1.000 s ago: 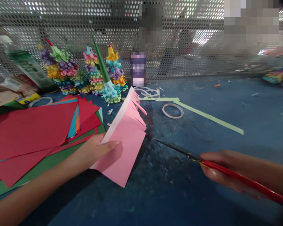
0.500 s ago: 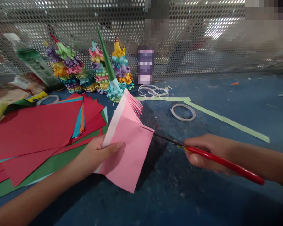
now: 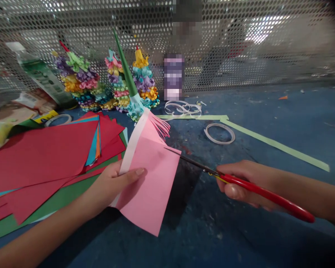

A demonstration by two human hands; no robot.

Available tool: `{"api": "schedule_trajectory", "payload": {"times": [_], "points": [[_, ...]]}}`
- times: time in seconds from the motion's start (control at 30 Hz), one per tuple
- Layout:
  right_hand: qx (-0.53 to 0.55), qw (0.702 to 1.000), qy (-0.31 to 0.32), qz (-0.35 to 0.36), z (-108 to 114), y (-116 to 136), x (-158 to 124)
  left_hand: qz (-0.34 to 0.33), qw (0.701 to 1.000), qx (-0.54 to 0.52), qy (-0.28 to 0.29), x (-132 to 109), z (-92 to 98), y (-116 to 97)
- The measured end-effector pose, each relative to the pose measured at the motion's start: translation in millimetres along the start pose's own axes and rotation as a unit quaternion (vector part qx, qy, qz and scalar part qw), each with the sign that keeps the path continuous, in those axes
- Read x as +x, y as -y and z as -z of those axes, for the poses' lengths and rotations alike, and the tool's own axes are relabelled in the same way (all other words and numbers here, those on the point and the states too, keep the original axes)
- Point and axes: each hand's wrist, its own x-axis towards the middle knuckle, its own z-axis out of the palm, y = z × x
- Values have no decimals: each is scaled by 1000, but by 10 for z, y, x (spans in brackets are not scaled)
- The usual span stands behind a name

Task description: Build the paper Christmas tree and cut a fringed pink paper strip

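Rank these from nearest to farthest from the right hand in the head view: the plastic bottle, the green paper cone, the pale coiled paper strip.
From the right hand:
1. Pale coiled paper strip, just beyond it on the blue surface.
2. Green paper cone, centre, near the mesh.
3. Plastic bottle, far left.

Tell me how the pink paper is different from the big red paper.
The pink paper is held up in the left hand, but the red paper lies flat. The pink paper has a cut fringe at one end; the red paper shows none. Both are paper sheets.
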Motion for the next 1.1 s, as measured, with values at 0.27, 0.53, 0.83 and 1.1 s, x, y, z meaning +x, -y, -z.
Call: {"api": "schedule_trajectory", "payload": {"times": [0.27, 0.53, 0.83, 1.1], "points": [[62, 990, 53, -115, 1, 23, 83, 33, 999, -41, -2, -15, 0, -24], [68, 986, 40, -148, -13, -39, 153, 49, 997, -51, 20, 15, 36, -8], [-43, 999, 23, 1, -18, -17, 70, 67, 993, -94, 39, -40, 0, -97], [-29, 998, 38, -48, 42, 80, 283, 74, 987, -133, 59, -25, 7, -97]]}}
